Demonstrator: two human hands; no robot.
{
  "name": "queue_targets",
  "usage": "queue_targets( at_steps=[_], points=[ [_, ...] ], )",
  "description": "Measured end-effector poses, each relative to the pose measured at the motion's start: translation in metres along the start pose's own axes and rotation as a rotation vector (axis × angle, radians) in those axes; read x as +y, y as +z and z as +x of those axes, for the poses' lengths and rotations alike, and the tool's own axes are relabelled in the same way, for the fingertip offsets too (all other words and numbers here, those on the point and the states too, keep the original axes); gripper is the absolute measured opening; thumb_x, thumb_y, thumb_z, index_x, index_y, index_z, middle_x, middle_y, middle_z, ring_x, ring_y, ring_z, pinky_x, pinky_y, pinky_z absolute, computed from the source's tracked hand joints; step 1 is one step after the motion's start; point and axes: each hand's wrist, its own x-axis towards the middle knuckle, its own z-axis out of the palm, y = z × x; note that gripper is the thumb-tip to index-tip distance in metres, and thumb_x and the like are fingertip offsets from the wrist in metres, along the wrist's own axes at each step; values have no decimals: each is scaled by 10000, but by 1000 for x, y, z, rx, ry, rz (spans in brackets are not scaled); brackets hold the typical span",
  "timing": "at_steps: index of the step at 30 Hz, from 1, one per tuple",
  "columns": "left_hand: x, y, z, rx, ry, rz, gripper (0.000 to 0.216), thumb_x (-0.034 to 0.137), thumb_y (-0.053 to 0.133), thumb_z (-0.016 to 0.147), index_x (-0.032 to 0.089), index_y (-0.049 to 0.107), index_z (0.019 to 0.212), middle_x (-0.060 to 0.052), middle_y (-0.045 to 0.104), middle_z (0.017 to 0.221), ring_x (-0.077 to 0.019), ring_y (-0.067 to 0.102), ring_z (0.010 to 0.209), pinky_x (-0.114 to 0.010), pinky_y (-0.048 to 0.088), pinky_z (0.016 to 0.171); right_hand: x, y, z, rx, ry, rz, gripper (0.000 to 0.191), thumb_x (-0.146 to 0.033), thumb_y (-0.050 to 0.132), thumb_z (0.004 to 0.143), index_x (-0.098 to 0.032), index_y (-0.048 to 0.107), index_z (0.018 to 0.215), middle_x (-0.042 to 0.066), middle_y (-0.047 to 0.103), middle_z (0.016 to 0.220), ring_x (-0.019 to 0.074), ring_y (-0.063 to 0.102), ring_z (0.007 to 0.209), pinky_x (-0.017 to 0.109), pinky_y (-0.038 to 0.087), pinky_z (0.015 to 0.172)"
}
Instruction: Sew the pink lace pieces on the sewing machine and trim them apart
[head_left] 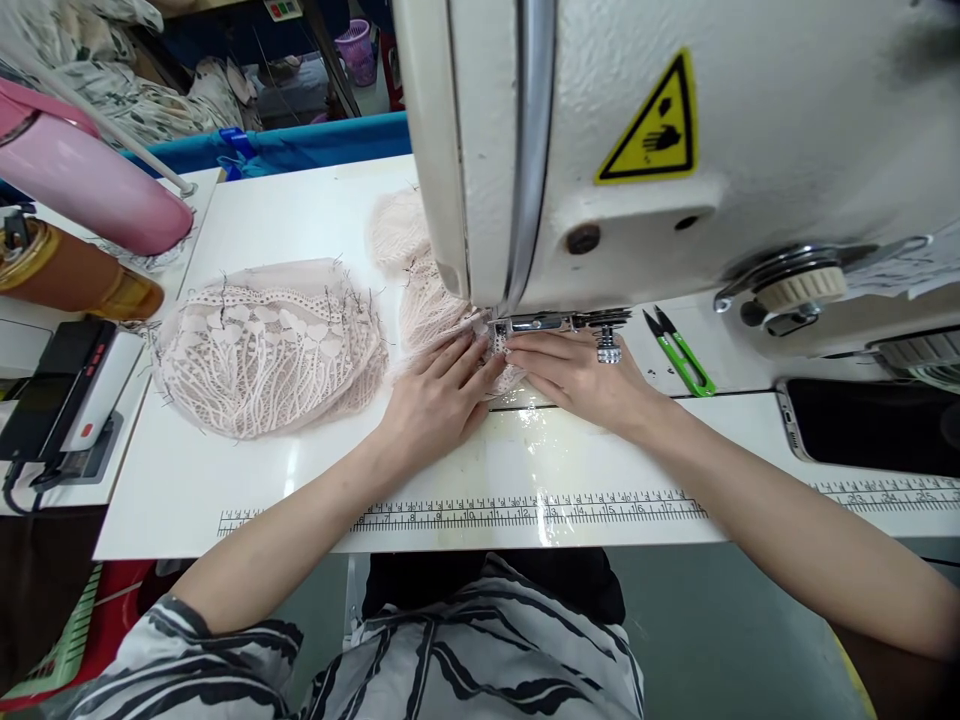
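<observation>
A pale pink piece of lace lies under the needle area of a white sewing machine. My left hand rests flat on the lace just left of the presser foot, fingers stretched out. From the other side, my right hand lays its extended fingers on the lace's right edge, close to the metal guide. Neither hand grips the fabric; both press it against the table. The needle tip is hidden behind the machine head. A stack of pale pink lace cups with loose dark threads sits left of my left hand.
Green thread snips lie right of my right hand, and a black phone is farther right. A printed ruler runs along the table's front edge. At the left stand a pink bottle, an amber bottle and a black device.
</observation>
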Motion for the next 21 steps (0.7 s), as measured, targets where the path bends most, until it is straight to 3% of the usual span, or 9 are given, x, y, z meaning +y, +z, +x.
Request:
queue_targets(
  at_steps=[5,10,16,21],
  points=[
    [0,1,1,-26,-10,7,388,198,541,974,93,648,1332,-179,629,1392,-315,604,1312,-511,528,1105,-7,-8,4,-12,67,-133,230,-166,510,1007,-231,731,1008,-18,779,1120,143,712,763,346,450,614],
    [-1,2,1,-39,-27,12,408,212,534,981,95,627,1361,-183,606,1421,-321,583,1335,-517,518,1112,-8,-6,4,-26,96,-139,251,-156,496,1004,-233,734,988,-8,775,1107,144,696,772,330,458,644],
    [-2,4,1,-45,-38,26,414,243,532,993,101,616,1372,-177,595,1434,-327,568,1349,-527,506,1124,-5,-2,4,-108,212,-81,273,-195,467,1018,-248,718,1111,25,767,1075,161,679,762,333,476,674],
    [-3,2,1,-4,48,-48,340,154,517,1005,142,641,1321,-87,652,1381,-247,604,1314,-463,516,1136,-2,-2,4,-183,205,-27,277,-190,500,999,-265,716,1156,41,751,1127,169,691,840,330,503,734]
  ],
)
